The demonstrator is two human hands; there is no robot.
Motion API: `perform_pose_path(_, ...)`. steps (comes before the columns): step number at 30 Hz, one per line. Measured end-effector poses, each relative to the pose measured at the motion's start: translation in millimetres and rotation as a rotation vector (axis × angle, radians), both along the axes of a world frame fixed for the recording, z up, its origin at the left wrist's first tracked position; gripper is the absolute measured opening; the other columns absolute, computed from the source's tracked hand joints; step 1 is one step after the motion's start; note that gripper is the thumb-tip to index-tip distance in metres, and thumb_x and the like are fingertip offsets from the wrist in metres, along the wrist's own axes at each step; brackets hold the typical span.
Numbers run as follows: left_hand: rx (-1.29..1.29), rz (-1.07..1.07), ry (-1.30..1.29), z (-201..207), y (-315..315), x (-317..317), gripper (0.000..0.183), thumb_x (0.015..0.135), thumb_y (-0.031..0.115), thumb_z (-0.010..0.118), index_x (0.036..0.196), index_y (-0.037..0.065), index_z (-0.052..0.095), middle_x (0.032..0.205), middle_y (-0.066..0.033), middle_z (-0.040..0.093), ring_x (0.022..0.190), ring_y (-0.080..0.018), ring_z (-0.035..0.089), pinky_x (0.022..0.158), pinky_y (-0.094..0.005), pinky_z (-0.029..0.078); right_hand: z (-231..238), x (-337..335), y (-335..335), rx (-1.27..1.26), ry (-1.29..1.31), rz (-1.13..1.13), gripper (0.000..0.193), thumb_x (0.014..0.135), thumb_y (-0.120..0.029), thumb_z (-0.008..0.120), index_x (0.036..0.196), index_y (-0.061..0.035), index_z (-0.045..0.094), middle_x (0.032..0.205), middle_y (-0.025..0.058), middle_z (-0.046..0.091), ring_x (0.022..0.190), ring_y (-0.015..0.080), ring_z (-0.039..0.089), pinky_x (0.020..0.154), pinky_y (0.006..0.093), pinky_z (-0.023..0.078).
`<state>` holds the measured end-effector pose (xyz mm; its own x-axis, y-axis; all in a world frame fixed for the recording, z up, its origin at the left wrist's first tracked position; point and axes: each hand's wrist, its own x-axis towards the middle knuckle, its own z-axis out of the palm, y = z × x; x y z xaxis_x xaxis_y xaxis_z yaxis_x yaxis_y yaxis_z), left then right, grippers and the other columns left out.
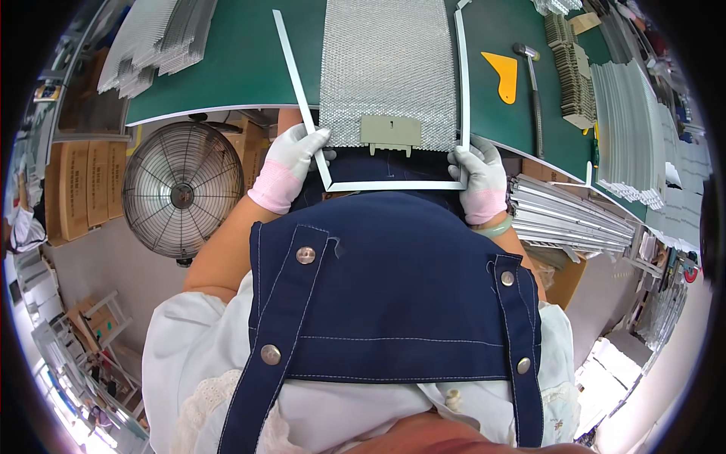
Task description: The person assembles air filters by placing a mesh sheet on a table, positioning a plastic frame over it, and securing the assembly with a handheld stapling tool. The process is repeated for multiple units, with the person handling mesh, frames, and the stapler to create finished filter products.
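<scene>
My left hand (293,160), in a white glove with a pink cuff, pinches the left side of a thin white U-shaped frame (393,186) close to its corner. Gripping the other corner is my right hand (482,172), gloved the same way. The frame's cross bar lies nearest my body. Its left side leans outward, and the right side runs nearly straight away from me. Between the two sides a silver mesh panel (389,68) lies on the green table (242,57), its near end reaching past the edge. A grey-green plastic clip piece (391,130) sits at that near end.
On the table's right are a yellow scraper (505,76), a hammer (535,98), stacked grey-green pieces (571,76) and white strips (624,129). Mesh panels (162,45) pile at far left. A black fan (181,193) stands left; metal profiles (567,216) lie below right.
</scene>
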<state>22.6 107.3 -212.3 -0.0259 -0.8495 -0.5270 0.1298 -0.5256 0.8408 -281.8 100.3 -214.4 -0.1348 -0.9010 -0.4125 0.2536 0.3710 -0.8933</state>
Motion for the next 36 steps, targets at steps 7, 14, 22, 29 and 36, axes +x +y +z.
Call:
perform_pose_path(7,-0.024,-0.139,0.026,-4,-3,12,0.036,0.098,0.027,0.057,0.118,-0.003,0.054,0.106,-0.0099,0.061,0.089,-0.0182,0.063,0.081,-0.0304,0.052,-3,2,3,0.140,-0.114,0.092,0.039,0.093,-0.020,0.063,0.123,0.0017,0.049,0.100,0.0096,0.060,0.092,0.0206,0.063,0.079,0.0346,0.055)
perform_pose_path(14,-0.079,-0.268,0.051,-1,-5,20,0.035,0.097,0.025,0.056,0.118,-0.003,0.055,0.103,-0.0082,0.061,0.091,-0.0174,0.061,0.085,-0.0317,0.051,-2,1,2,0.116,-0.374,0.142,0.031,0.098,-0.024,0.055,0.119,-0.0005,0.052,0.111,0.0119,0.059,0.101,0.0259,0.060,0.094,0.0449,0.051)
perform_pose_path(22,-0.030,-0.282,-0.081,0,1,7,0.040,0.093,0.018,0.053,0.128,-0.002,0.049,0.114,-0.0061,0.057,0.102,-0.0153,0.055,0.092,-0.0351,0.048,-11,12,0,0.049,-0.325,0.113,0.029,0.096,-0.011,0.055,0.120,0.0033,0.048,0.111,0.0132,0.059,0.100,0.0219,0.061,0.093,0.0415,0.053)
perform_pose_path(29,-0.044,0.058,0.132,-11,6,-13,0.045,0.099,0.021,0.050,0.138,0.002,0.038,0.129,-0.0094,0.053,0.117,-0.0188,0.053,0.098,-0.0396,0.046,-7,21,-6,0.103,-0.390,0.083,0.022,0.096,-0.011,0.054,0.116,-0.0022,0.050,0.108,0.0088,0.059,0.097,0.0198,0.061,0.089,0.0397,0.054)
perform_pose_path(36,-0.021,0.033,0.224,-11,9,-10,0.042,0.100,0.015,0.047,0.137,-0.002,0.038,0.131,-0.0127,0.053,0.120,-0.0235,0.054,0.105,-0.0459,0.042,-16,16,-12,0.162,-0.500,0.121,0.024,0.097,-0.017,0.056,0.116,-0.0043,0.050,0.107,0.0071,0.058,0.098,0.0223,0.061,0.090,0.0445,0.053)
